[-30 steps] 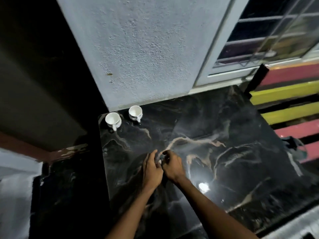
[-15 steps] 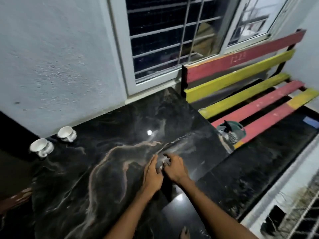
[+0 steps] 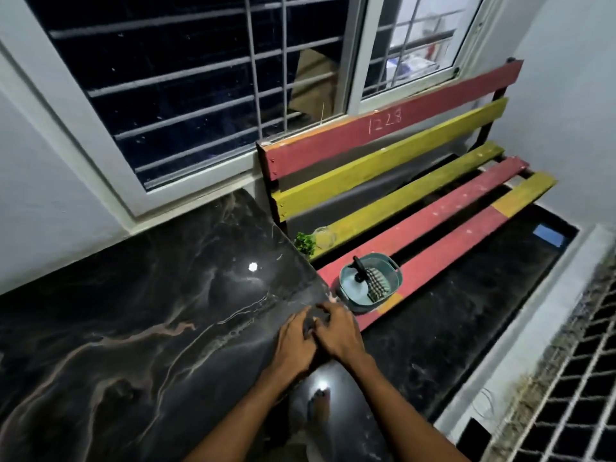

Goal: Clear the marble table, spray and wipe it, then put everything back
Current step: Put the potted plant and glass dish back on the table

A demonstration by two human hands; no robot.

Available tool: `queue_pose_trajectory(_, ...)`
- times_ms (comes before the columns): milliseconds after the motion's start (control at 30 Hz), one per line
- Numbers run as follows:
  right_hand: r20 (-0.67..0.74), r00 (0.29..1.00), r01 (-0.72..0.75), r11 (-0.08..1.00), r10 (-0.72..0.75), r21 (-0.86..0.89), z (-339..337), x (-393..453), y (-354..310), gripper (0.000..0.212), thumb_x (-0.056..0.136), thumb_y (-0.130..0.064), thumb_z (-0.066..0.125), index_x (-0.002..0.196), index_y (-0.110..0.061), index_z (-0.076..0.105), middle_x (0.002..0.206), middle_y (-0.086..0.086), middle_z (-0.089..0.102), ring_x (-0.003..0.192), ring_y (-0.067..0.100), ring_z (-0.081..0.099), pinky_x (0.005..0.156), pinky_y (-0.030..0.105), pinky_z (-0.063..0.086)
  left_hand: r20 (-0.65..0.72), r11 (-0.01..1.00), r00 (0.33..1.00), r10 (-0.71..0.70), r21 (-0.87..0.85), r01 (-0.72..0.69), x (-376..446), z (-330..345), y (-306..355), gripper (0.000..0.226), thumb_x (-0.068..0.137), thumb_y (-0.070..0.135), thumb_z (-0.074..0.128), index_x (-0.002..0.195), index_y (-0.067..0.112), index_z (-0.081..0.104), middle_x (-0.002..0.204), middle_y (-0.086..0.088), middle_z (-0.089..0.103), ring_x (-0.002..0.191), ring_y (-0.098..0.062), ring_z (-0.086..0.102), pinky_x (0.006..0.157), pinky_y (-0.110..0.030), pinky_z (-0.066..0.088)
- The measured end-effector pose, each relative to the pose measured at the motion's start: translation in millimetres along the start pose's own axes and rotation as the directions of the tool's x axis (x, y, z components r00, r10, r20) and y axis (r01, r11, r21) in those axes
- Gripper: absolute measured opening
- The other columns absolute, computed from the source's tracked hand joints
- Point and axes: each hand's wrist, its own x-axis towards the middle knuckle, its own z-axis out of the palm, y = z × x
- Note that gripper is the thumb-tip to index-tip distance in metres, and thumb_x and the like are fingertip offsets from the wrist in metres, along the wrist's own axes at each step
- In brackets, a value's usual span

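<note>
— Both hands slid right along the marble table (image 3: 140,315); left hand (image 3: 295,345) and right hand (image 3: 338,335) together, pinching something small?

— Cannot tell what. Basket (image 3: 370,283) at 1 o'clock on the bench (image 3: 433,235), right hand nearer.

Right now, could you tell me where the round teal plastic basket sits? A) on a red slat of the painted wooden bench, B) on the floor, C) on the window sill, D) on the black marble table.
A: the round teal plastic basket rests on a red seat slat of the painted wooden bench, just past the corner of the black marble table.
</note>
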Motion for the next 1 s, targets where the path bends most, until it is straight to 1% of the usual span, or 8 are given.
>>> queue_pose_trajectory(167, 0.044, 0.998, 0.039, 0.999, -0.040, 0.024, -46, 79, 16, 0.050, 0.084, -0.031, 0.056, 0.133, -0.024, 0.064, 0.127, 0.009, 0.069, 0.116, 0.029, 0.066, 0.098, 0.041, 0.054, -0.035, 1.000, 0.999, -0.015, -0.016, 0.014, 88, 35, 35, 0.054, 0.080, 0.000, 0.053, 0.132, 0.012, 0.057, 0.133, -0.009, 0.062, 0.124, -0.023, 0.057, 0.106, -0.031, 0.043)
queue_pose_trajectory(333, 0.086, 0.996, 0.040, 0.999, -0.037, -0.030, -94, 155, 28, 0.053, 0.085, -0.031, 0.056, 0.138, -0.022, 0.061, 0.138, 0.007, 0.063, 0.125, 0.028, 0.061, 0.106, 0.041, 0.049, -0.061, 0.998, 0.997, -0.049, -0.052, 0.045, 171, 58, 71, 0.060, 0.081, -0.002, 0.055, 0.139, 0.008, 0.051, 0.140, -0.012, 0.056, 0.127, -0.028, 0.054, 0.108, -0.041, 0.043)
queue_pose_trajectory(533, 0.127, 0.990, 0.066, 0.992, -0.052, -0.103, -137, 238, 29, 0.046, 0.087, -0.025, 0.059, 0.132, -0.018, 0.064, 0.130, 0.011, 0.068, 0.109, 0.034, 0.068, 0.091, 0.042, 0.057, -0.150, 0.980, 0.972, -0.182, -0.102, 0.168, 231, 69, 93, 0.061, 0.080, -0.005, 0.056, 0.139, 0.008, 0.050, 0.138, -0.011, 0.058, 0.124, -0.027, 0.057, 0.106, -0.036, 0.045)
queue_pose_trajectory(600, 0.163, 0.985, 0.072, 0.992, -0.054, -0.108, -140, 270, 32, 0.046, 0.084, -0.025, 0.057, 0.128, -0.018, 0.066, 0.123, 0.012, 0.070, 0.107, 0.034, 0.068, 0.090, 0.041, 0.057, -0.168, 0.969, 0.958, -0.230, -0.134, 0.209, 250, 71, 92, 0.062, 0.077, -0.006, 0.057, 0.137, 0.007, 0.052, 0.135, -0.013, 0.059, 0.121, -0.028, 0.058, 0.101, -0.031, 0.046)
queue_pose_trajectory(667, 0.194, 0.980, 0.075, 0.992, -0.054, -0.105, -140, 303, 36, 0.039, 0.083, -0.021, 0.059, 0.120, -0.018, 0.069, 0.113, 0.013, 0.074, 0.102, 0.034, 0.071, 0.088, 0.039, 0.057, -0.200, 0.955, 0.938, -0.282, -0.149, 0.255, 267, 73, 92, 0.062, 0.076, -0.008, 0.057, 0.136, 0.006, 0.053, 0.129, -0.012, 0.061, 0.112, -0.029, 0.061, 0.089, -0.024, 0.043)
queue_pose_trajectory(767, 0.227, 0.973, 0.050, 0.995, -0.028, -0.092, -133, 355, 45, 0.038, 0.085, -0.015, 0.065, 0.122, -0.015, 0.069, 0.115, 0.014, 0.075, 0.105, 0.032, 0.070, 0.092, 0.039, 0.057, -0.229, 0.925, 0.903, -0.363, -0.208, 0.319, 296, 79, 81, 0.065, 0.073, -0.009, 0.056, 0.135, 0.012, 0.054, 0.124, -0.009, 0.061, 0.104, -0.025, 0.062, 0.078, -0.022, 0.043)
queue_pose_trajectory(867, 0.282, 0.959, 0.016, 0.997, 0.007, -0.081, -118, 407, 58, 0.040, 0.080, -0.018, 0.065, 0.119, -0.017, 0.071, 0.110, 0.016, 0.076, 0.103, 0.035, 0.071, 0.090, 0.039, 0.058, -0.238, 0.894, 0.873, -0.425, -0.258, 0.365, 323, 89, 65, 0.078, 0.066, -0.005, 0.061, 0.138, 0.019, 0.047, 0.120, -0.013, 0.058, 0.108, -0.029, 0.062, 0.085, -0.036, 0.055)
queue_pose_trajectory(1000, 0.349, 0.936, -0.004, 0.995, 0.040, -0.103, -94, 468, 74, 0.032, 0.084, -0.014, 0.070, 0.116, -0.010, 0.072, 0.110, 0.020, 0.075, 0.105, 0.037, 0.070, 0.086, 0.034, 0.052, -0.253, 0.819, 0.789, -0.560, -0.309, 0.483, 368, 115, 20, 0.101, 0.058, 0.003, 0.071, 0.148, 0.027, 0.032, 0.134, -0.016, 0.051, 0.122, -0.029, 0.055, 0.101, -0.045, 0.051)
